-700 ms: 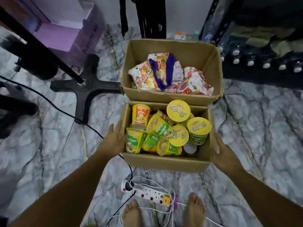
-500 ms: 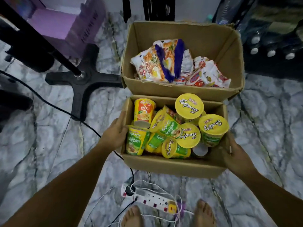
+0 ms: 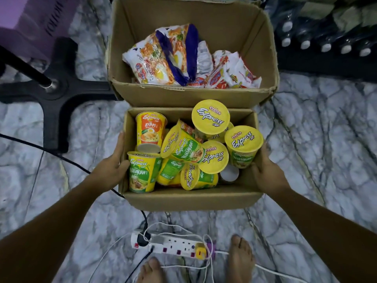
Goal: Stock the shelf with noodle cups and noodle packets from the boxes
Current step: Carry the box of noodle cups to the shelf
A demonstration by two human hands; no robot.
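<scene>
Marble-veined floor (image 3: 326, 139) fills the view as I look straight down. Up at two o'clock sits the dark shelf (image 3: 326, 64), a row of capped bottles (image 3: 306, 44) on it, and that's where this stock should end up. At twelve o'clock the packet box (image 3: 183, 94) lies open, noodle packets (image 3: 169, 56) heaped loose inside. Tight against its near wall is the cup box (image 3: 189, 198), its noodle cups (image 3: 211, 119) jumbled, some upright, some tipped on their sides. My left grip (image 3: 110, 170) clamps the nine o'clock wall, thumb hooked over the rim and fingers outside. My right grip (image 3: 269, 174) mirrors it at three o'clock. Both are grasping cardboard, not a cup. My read is that I'm taking the whole box by opposite walls so the load rides level and nothing spills. Whether it's off the floor, I can't tell. At six o'clock a power strip (image 3: 173, 245) and its cords lie by my bare feet, a snag risk if I step forward.
</scene>
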